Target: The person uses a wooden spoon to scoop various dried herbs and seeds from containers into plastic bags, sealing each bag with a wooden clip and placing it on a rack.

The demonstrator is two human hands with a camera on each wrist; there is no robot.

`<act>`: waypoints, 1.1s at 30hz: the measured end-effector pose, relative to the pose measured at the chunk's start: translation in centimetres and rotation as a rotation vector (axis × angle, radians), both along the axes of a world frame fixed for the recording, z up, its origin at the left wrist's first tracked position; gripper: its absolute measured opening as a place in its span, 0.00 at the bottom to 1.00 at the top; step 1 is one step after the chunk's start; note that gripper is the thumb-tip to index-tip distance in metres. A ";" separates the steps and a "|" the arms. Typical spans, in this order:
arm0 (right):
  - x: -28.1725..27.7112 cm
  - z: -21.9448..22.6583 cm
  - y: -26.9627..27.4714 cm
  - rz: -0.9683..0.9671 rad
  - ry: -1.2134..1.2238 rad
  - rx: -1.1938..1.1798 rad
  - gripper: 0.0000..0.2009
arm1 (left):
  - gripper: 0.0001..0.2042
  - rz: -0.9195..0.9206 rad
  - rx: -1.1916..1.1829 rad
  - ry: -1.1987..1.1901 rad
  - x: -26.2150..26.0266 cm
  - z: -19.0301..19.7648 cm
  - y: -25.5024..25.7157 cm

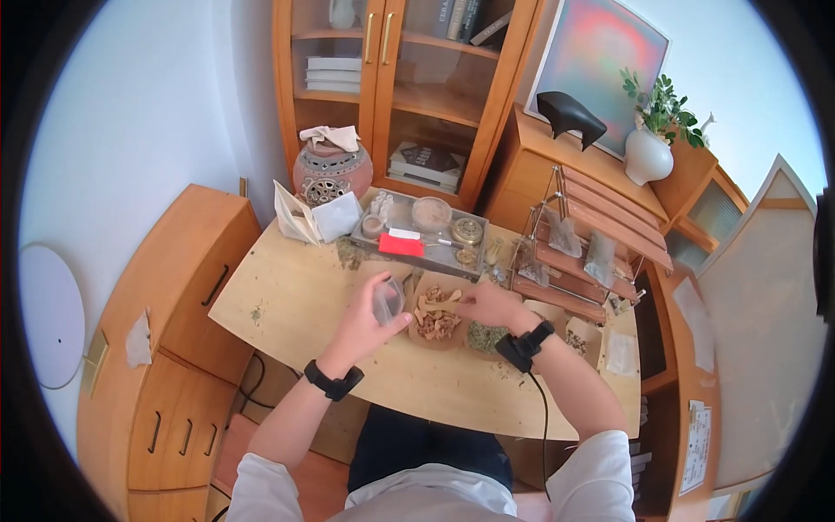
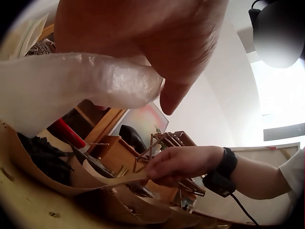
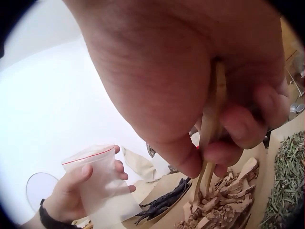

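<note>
My left hand [image 1: 358,324] holds up a clear plastic zip bag [image 1: 388,301], its red-lined edge showing in the right wrist view, where the bag [image 3: 107,191] is pinched by thumb and fingers. My right hand [image 1: 496,308] pinches wooden tongs [image 3: 213,109], whose tips touch brown chopped pieces [image 3: 224,207] in a paper tray. In the left wrist view the wooden tool [image 2: 125,180] points left from the right hand [image 2: 178,163]. Beside the brown pieces stand a tray of dark strips [image 3: 164,200] and one of green herb [image 3: 290,176].
Behind the trays lies a grey tray [image 1: 348,228] with bowls and a red packet [image 1: 401,244]. A wooden rack [image 1: 600,226] with bags stands at the right, a patterned pot [image 1: 332,174] at the back left. More paper trays [image 1: 584,339] sit right of the herb.
</note>
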State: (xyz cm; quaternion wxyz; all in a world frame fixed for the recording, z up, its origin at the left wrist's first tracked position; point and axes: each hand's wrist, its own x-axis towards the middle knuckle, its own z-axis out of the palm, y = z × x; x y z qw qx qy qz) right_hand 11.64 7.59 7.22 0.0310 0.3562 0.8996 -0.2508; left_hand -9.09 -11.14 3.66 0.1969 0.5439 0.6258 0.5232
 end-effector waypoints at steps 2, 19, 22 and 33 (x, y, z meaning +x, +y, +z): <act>-0.3 0.4 -0.1 0.029 -0.006 -0.028 0.16 | 0.36 -0.012 -0.018 -0.011 0.1 0.1 0.2; 3.8 6.4 -1.8 -0.151 0.522 -0.157 0.13 | 0.37 0.054 0.053 0.129 0.7 0.7 3.1; 3.7 8.6 -3.5 -0.142 0.607 -0.254 0.13 | 0.37 0.043 0.059 0.126 1.5 0.7 4.0; 3.3 8.4 -4.5 -0.159 0.504 -0.459 0.14 | 0.36 -0.089 0.162 -0.173 2.3 0.5 4.7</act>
